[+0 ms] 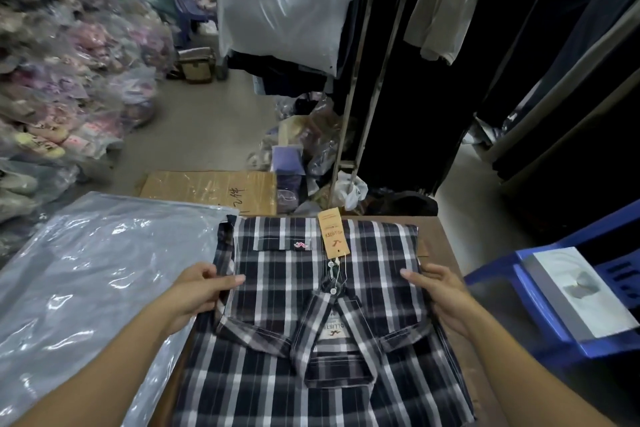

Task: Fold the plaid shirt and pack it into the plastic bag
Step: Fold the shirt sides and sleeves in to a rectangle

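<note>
A folded dark plaid shirt [363, 281] lies face up on a brown table [446, 250], collar toward me, with a tan hang tag [333, 234] on its front. It rests on top of more plaid fabric [263, 388] nearer to me. My left hand [199, 291] grips the shirt's left edge, thumb on top and fingers underneath. My right hand [441, 295] grips the right edge the same way. A clear plastic bag [86, 274] lies flat to the left, partly under my left forearm.
A blue plastic stool [554, 322] with a white-grey box [581, 295] stands at the right. A cardboard box [211, 189] sits beyond the table. Bagged clothes [62, 80] pile up at the left; dark hanging garments [519, 80] fill the right.
</note>
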{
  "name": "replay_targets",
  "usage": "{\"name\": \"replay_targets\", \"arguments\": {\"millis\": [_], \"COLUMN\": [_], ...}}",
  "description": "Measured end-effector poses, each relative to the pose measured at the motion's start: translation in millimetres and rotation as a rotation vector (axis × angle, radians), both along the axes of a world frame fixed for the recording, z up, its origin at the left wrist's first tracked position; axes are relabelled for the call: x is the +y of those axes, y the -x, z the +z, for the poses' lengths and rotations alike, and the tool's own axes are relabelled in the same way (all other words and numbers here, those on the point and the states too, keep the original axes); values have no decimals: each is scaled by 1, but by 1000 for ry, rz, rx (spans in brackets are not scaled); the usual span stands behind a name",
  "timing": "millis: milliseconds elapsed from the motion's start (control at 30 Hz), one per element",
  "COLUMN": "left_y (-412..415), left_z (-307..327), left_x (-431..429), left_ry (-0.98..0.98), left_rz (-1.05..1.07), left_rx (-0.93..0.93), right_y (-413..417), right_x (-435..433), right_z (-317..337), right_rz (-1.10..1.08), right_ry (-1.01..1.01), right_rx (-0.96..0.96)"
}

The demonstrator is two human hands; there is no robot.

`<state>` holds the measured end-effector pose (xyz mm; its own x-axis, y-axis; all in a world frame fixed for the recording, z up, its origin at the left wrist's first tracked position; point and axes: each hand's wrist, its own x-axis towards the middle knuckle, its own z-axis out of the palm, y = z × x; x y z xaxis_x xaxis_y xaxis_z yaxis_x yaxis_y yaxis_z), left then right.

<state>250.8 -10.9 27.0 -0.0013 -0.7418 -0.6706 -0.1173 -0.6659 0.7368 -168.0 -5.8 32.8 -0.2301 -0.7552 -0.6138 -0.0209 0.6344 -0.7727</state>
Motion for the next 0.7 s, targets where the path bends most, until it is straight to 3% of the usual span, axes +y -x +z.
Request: {"name": "replay_targets", "arguments": {"millis": [100, 200, 367, 467, 700], "left_y": [16, 32, 21, 10, 14], "left_z": [0, 13, 32, 19, -10], "left_x": [-11, -20, -13, 6, 10], "left_ry": [-2, -48, -130, -142, -187], "left_rz": [142, 104, 99, 104, -53], "left_rx": [17, 80, 265, 320, 196], "right_y": [-8, -18, -12, -7, -10], "right_x": [-11, -21, -12, 14, 18], "right_z": [-1, 11, 27, 8, -9], "right_rz": [83, 96, 2, 21, 67], "right_ry": [-66, -100, -90, -162, -219], "right_rx": [2, -47, -295, -265, -216]}}
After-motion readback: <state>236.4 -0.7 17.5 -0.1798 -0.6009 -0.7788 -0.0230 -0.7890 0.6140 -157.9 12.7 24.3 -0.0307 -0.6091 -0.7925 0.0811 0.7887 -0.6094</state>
